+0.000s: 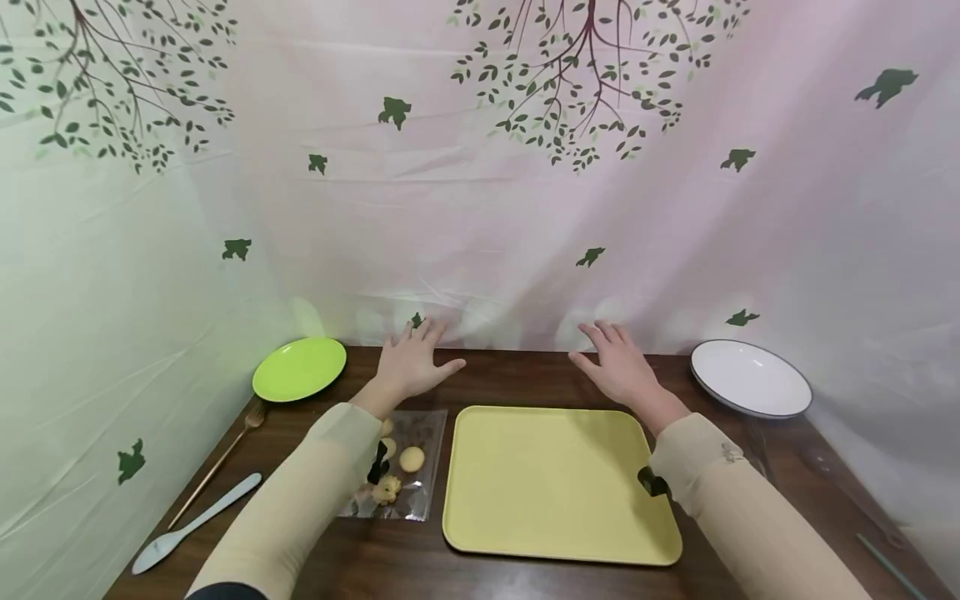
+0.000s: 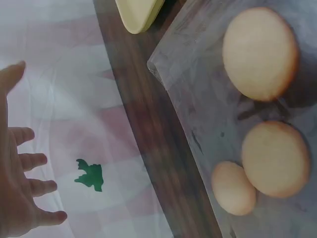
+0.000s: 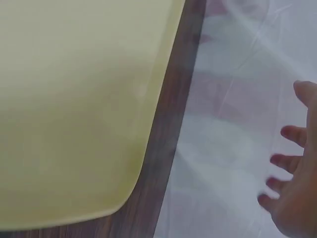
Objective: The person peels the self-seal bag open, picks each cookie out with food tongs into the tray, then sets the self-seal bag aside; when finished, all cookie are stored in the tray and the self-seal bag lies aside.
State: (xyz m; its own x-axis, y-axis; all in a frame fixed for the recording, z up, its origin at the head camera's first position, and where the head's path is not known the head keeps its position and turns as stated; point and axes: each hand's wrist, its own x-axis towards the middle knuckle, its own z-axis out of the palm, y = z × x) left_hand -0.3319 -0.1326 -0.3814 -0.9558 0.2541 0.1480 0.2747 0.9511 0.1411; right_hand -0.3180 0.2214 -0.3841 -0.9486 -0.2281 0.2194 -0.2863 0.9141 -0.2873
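- Take the pale yellow rectangular tray (image 1: 562,483) as your clock's centre, with twelve pointing away from you; it lies flat on the dark brown wooden table (image 1: 510,371).
- Your left hand (image 1: 409,367) is between ten and eleven o'clock, fingers and thumb spread wide, gripping nothing.
- Your right hand (image 1: 618,371) is at one, its fingers likewise apart and holding nothing; whether either hand touches the tabletop, you cannot tell from these views.
- At nine, just beside the tray, lies the flat clear plastic packet (image 1: 433,442) with round golden biscuits (image 1: 412,459); your left forearm hides part of it.
- At ten sits the lime-green round plate (image 1: 300,369); at two, the white round dish with a dark rim (image 1: 750,379).
- Near nine, beyond the packet, lie the slim brown fork (image 1: 208,478) and the pale grey spoon-shaped utensil (image 1: 191,525).
- The step in hand looks like a poised stance, nothing picked up yet.
- A reach for the packet would call for drawing your left hand back towards you and narrowing its fingers onto the thin edge; lifting the tray would want a hand either side.
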